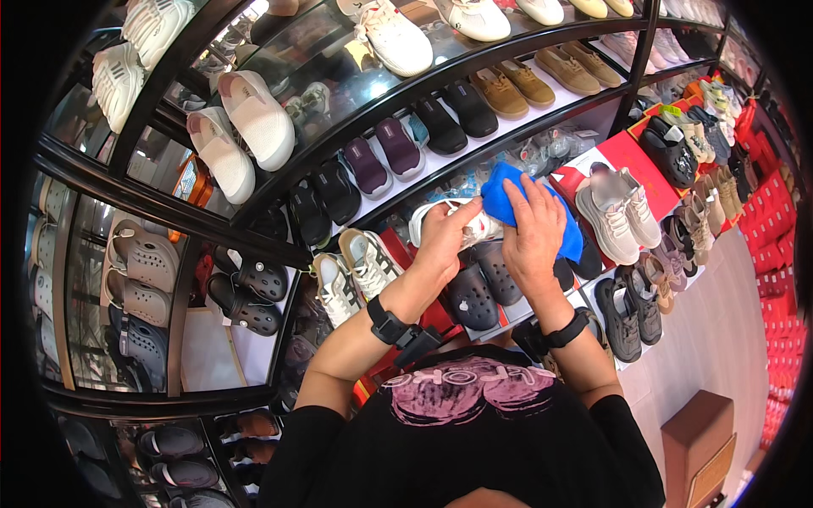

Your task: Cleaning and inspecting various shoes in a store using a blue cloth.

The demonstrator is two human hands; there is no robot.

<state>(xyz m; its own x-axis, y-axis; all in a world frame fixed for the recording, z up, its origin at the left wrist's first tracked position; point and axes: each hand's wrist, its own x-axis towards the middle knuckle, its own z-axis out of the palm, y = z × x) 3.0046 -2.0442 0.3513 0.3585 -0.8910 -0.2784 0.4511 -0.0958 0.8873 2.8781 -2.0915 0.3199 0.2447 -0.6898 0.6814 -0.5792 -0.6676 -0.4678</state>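
Between my hands is a white lace-up shoe (486,230) with small red marks, its far end under a blue cloth (565,219). My left hand (440,238) grips the shoe near its laced part. Spread over the cloth, my right hand (535,222) presses it against the shoe. Just below the hands, a pair of black perforated clogs (474,298) rests on a box. White sneakers with dark stripes (370,263) stand to the left of my left hand.
Glass shelves with black metal rails (356,108) rise in front, holding purple slip-on shoes (400,149) and other pairs. Beige sneakers (613,222) stand on a red and white box at the right. A brown padded stool (698,425) stands on the floor at the lower right.
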